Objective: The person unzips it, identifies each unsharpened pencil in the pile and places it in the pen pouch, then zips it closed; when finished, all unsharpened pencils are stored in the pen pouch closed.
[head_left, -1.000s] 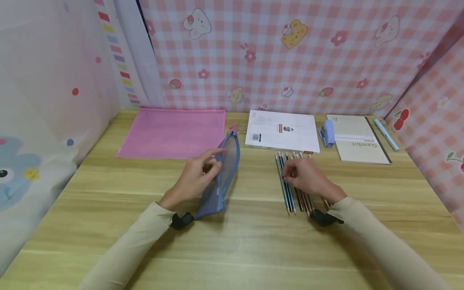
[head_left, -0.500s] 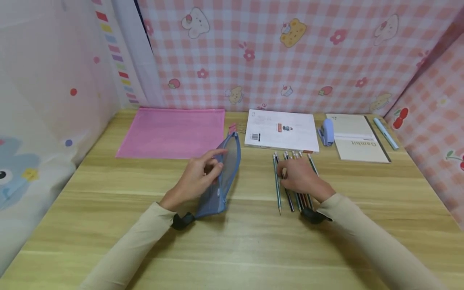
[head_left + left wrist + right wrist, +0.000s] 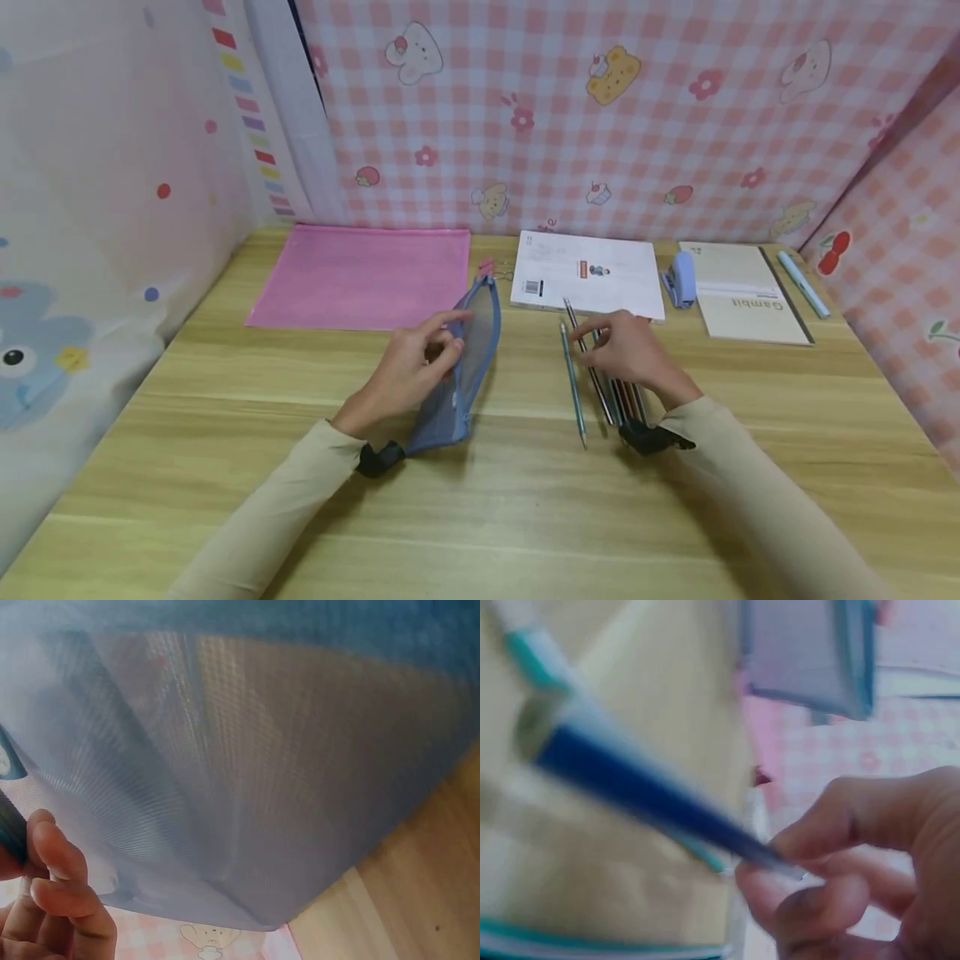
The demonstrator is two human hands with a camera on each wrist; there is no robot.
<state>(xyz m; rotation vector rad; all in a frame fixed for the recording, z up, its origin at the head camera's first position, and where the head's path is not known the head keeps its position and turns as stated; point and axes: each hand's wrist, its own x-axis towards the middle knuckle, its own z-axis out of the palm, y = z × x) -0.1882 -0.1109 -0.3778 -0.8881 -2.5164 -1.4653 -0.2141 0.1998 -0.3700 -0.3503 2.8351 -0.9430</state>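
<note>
Your left hand (image 3: 408, 367) grips the blue mesh pencil case (image 3: 463, 367) by its upper edge, fingers curled on the mesh, and holds it standing on its long edge on the desk (image 3: 480, 500). Held this way, its top edge faces up and stays within reach of the other hand. Your right hand (image 3: 630, 350) pinches one dark pencil (image 3: 585, 354) between thumb and fingertips; its far end is tilted up off the row of pencils (image 3: 622, 400) lying side by side under your wrist. One teal pencil (image 3: 573, 385) lies alone on the desk, just left of the row. The pink folder (image 3: 360, 275), white booklet (image 3: 592, 271), notebook (image 3: 750, 292), and a small blue object (image 3: 681, 279) between booklet and notebook lie at the back edge, well apart from both hands.
</note>
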